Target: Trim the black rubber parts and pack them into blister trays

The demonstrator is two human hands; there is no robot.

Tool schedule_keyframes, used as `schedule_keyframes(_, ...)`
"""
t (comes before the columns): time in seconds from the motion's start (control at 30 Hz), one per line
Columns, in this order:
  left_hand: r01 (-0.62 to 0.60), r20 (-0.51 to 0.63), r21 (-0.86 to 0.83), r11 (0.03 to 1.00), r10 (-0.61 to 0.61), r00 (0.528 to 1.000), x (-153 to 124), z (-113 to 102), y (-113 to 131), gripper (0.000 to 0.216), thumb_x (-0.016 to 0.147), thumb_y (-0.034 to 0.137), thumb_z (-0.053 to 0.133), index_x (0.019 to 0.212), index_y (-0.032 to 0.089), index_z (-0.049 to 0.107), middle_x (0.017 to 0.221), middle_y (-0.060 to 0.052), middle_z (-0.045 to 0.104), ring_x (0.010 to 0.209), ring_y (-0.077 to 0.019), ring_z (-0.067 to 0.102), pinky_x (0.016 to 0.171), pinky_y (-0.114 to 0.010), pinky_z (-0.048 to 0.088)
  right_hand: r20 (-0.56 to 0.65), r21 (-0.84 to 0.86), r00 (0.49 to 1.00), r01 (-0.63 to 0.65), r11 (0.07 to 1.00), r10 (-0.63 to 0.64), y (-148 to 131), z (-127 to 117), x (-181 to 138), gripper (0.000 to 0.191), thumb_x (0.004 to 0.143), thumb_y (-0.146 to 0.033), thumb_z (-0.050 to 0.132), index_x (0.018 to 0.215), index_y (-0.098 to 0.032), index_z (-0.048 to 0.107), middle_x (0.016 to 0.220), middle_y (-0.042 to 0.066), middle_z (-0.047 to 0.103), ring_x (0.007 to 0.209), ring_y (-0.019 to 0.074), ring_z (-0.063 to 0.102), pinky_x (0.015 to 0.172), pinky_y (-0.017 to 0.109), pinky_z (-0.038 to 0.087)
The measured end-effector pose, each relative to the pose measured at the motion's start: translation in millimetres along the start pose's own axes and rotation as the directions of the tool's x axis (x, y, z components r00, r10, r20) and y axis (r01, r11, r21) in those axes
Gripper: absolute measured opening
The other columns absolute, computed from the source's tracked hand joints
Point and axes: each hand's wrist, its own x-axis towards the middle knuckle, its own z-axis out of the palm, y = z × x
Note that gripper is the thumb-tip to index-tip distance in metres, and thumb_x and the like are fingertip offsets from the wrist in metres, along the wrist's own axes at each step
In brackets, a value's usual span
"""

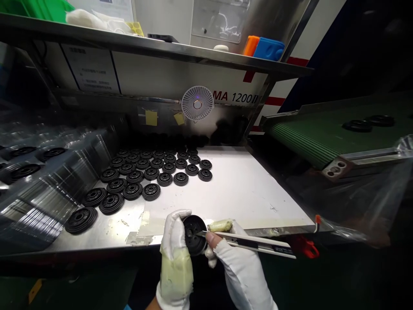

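My left hand [176, 254], in a white glove with yellowish tape round it, is closed on a black plastic wheel [194, 234]. The wheel's hollow side faces me, just off the table's front edge. In my right hand [237, 262], also gloved but with the thumb tip bare, is a white utility knife [258, 244]. Its tip reaches to the inside of the wheel, near the centre; I cannot tell if it touches. Yellowish tape also wraps a finger of the right glove. Several similar black wheels [151, 173] lie in rows on the table beyond.
Stacked clear plastic trays [71, 181] with black wheels on top stand at the left. A green conveyor belt [309, 133] carries black parts at the right. A small white fan [197, 104] hangs under the metal shelf [155, 48]. White sheet [238, 185] covers the table.
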Motion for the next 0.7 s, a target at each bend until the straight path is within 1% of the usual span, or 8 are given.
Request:
schedule_keyframes(0.1, 0.036, -0.050, -0.049, 0.998, -0.039, 0.998, 0.0, 1.3, 10.7, 0.026, 0.083, 0.013, 0.035, 0.093, 0.021, 0.057, 0.091, -0.007, 0.062, 0.094, -0.0209, 0.058, 0.081, -0.034, 0.050, 0.024, 0.000, 1.000, 0.015, 1.000, -0.015, 1.9, 0.0, 1.0, 0.031, 0.063, -0.041, 0.074, 0.072, -0.016, 0.058, 0.052, -0.002, 0.059, 0.044, 0.0107, 0.052, 0.042, 0.022, 0.045)
schedule_keyframes(0.13, 0.061, -0.048, -0.079, 0.995, -0.065, 0.997, -0.1, 0.8, 13.2, 0.026, 0.083, 0.012, 0.035, 0.093, 0.022, 0.058, 0.091, -0.007, 0.062, 0.094, -0.0209, 0.058, 0.080, -0.033, 0.051, 0.028, -0.005, 0.999, 0.018, 1.000, -0.018, 2.0, 0.1, 0.9, 0.030, 0.064, -0.041, 0.073, 0.072, -0.016, 0.058, 0.051, -0.003, 0.059, 0.044, 0.0107, 0.053, 0.042, 0.022, 0.045)
schedule_keyframes(0.23, 0.199, 0.014, -0.166, 0.966, -0.200, 0.980, -0.4, -2.0, 17.5, 0.025, 0.080, 0.010, 0.042, 0.093, 0.023, 0.059, 0.095, -0.006, 0.060, 0.103, -0.0217, 0.054, 0.082, -0.030, 0.049, 0.035, -0.022, 0.999, 0.019, 1.000, -0.019, 1.1, 0.7, -0.5, 0.031, 0.066, -0.043, 0.071, 0.072, -0.016, 0.057, 0.051, -0.002, 0.059, 0.044, 0.0110, 0.053, 0.044, 0.023, 0.046)
schedule_keyframes(0.3, 0.303, 0.058, -0.228, 0.925, -0.298, 0.953, 0.3, -3.2, 20.2, 0.027, 0.077, 0.007, 0.046, 0.093, 0.025, 0.060, 0.098, -0.006, 0.060, 0.109, -0.0225, 0.049, 0.086, -0.028, 0.047, 0.034, -0.028, 0.999, 0.020, 0.999, -0.019, 0.7, 0.6, -1.3, 0.031, 0.067, -0.043, 0.070, 0.073, -0.016, 0.057, 0.052, -0.002, 0.059, 0.045, 0.0111, 0.053, 0.045, 0.023, 0.047)
schedule_keyframes(0.33, 0.337, 0.063, -0.261, 0.905, -0.332, 0.941, 1.0, -3.2, 21.9, 0.028, 0.076, 0.006, 0.047, 0.091, 0.025, 0.061, 0.098, -0.005, 0.059, 0.110, -0.0226, 0.048, 0.088, -0.028, 0.046, 0.040, -0.029, 0.999, 0.022, 0.999, -0.021, 1.1, 0.2, -1.4, 0.030, 0.067, -0.042, 0.070, 0.073, -0.016, 0.057, 0.052, -0.002, 0.059, 0.045, 0.0112, 0.053, 0.045, 0.023, 0.047)
schedule_keyframes(0.43, 0.381, 0.035, -0.327, 0.865, -0.392, 0.919, 3.5, -1.8, 27.9, 0.029, 0.074, 0.003, 0.047, 0.085, 0.025, 0.063, 0.094, -0.005, 0.059, 0.108, -0.0222, 0.049, 0.091, -0.027, 0.042, 0.074, -0.023, 0.997, 0.038, 0.999, -0.036, 4.4, -1.8, -0.3, 0.026, 0.069, -0.038, 0.070, 0.073, -0.016, 0.057, 0.052, -0.002, 0.059, 0.045, 0.0113, 0.053, 0.046, 0.024, 0.046)
schedule_keyframes(0.5, 0.390, 0.027, -0.345, 0.854, -0.406, 0.913, 4.5, -1.2, 31.0, 0.029, 0.073, 0.002, 0.048, 0.082, 0.024, 0.064, 0.092, -0.005, 0.059, 0.105, -0.0223, 0.049, 0.092, -0.027, 0.042, 0.097, -0.018, 0.994, 0.047, 0.999, -0.045, 7.0, -3.0, 0.6, 0.024, 0.069, -0.037, 0.070, 0.073, -0.017, 0.057, 0.053, -0.002, 0.059, 0.045, 0.0117, 0.054, 0.047, 0.024, 0.047)
schedule_keyframes(0.7, 0.435, 0.064, -0.371, 0.821, -0.444, 0.894, 1.8, -2.7, 29.5, 0.027, 0.074, 0.005, 0.048, 0.083, 0.024, 0.064, 0.093, -0.006, 0.059, 0.105, -0.0242, 0.048, 0.088, -0.029, 0.044, 0.061, -0.049, 0.998, 0.025, 0.998, -0.022, 4.5, -1.0, 0.3, 0.029, 0.069, -0.042, 0.069, 0.072, -0.018, 0.055, 0.051, -0.003, 0.058, 0.044, 0.0122, 0.054, 0.046, 0.026, 0.047)
